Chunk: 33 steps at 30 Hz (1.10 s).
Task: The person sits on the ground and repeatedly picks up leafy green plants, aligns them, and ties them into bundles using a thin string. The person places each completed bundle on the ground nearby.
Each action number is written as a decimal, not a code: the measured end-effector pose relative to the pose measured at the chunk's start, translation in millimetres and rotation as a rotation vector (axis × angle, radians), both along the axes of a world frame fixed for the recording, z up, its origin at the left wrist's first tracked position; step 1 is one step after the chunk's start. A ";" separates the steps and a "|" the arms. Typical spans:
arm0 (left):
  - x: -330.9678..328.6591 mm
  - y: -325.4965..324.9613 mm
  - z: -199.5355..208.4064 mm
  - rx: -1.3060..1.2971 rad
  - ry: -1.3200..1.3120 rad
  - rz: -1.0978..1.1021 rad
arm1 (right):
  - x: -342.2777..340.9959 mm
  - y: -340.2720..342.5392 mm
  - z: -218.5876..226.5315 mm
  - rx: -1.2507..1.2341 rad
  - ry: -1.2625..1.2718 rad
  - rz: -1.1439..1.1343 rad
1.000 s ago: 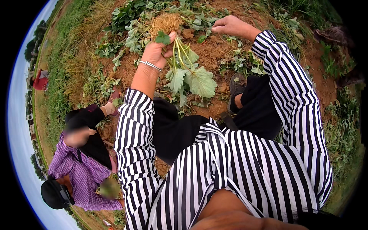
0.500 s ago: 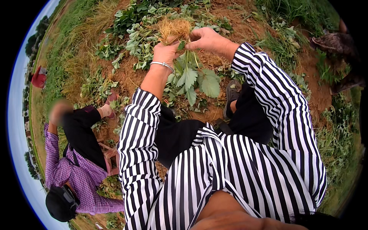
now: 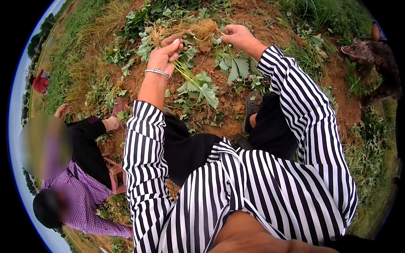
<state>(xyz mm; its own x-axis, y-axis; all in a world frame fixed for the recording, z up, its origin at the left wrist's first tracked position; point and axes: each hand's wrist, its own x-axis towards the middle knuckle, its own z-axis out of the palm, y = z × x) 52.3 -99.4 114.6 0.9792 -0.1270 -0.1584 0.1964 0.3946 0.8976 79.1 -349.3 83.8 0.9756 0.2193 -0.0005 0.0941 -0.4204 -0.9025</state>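
My left hand (image 3: 163,55), with a pale bangle at the wrist, is closed round the stems of a leafy strawberry seedling (image 3: 206,92). Tan roots (image 3: 157,35) stick out above the fist, while the long stems and serrated leaves hang down to the right. To the right, my right hand (image 3: 241,39) pinches another strawberry seedling (image 3: 237,66) near its crown. Its bushy roots (image 3: 205,29) reach left toward my left hand, and its leaves droop below the fingers. The exact grip of the right fingertips is partly hidden.
Cut or pulled plants (image 3: 141,19) lie heaped on reddish soil (image 3: 263,31) beyond my hands. At left, a person in a purple checked shirt (image 3: 95,181) sits by a pinkish stool (image 3: 118,175). Another person in red (image 3: 41,84) is farther off. Dark patterned cloth (image 3: 369,55) shows at right.
My hands have moved apart, left hand to the left and right hand to the right. The single bunch is now split into two seedlings. The person at left has shifted.
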 end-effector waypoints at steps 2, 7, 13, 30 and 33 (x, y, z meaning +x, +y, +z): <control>-5.9 -1.0 4.7 0.121 -0.024 0.042 | 2.0 -3.3 -4.4 0.078 0.024 -0.015; -16.4 -19.0 12.6 0.257 -0.162 0.163 | -1.3 8.2 4.2 -0.308 -0.361 -0.093; -15.7 -46.0 22.2 0.643 0.030 0.119 | -19.7 36.3 30.3 -0.448 -0.473 -0.166; 13.6 28.4 -23.7 1.389 -0.009 0.084 | 2.2 -2.6 9.5 -0.470 -0.353 -0.206; 1.7 5.8 -12.9 0.535 0.143 0.053 | -2.3 16.2 11.1 -0.551 -0.395 -0.250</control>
<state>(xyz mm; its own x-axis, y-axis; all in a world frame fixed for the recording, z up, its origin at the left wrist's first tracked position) 54.0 -93.5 101.7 0.9459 0.0572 -0.3194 0.3236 -0.0964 0.9413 76.8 -333.1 94.9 0.9468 0.0594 0.3162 0.2111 -0.8563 -0.4713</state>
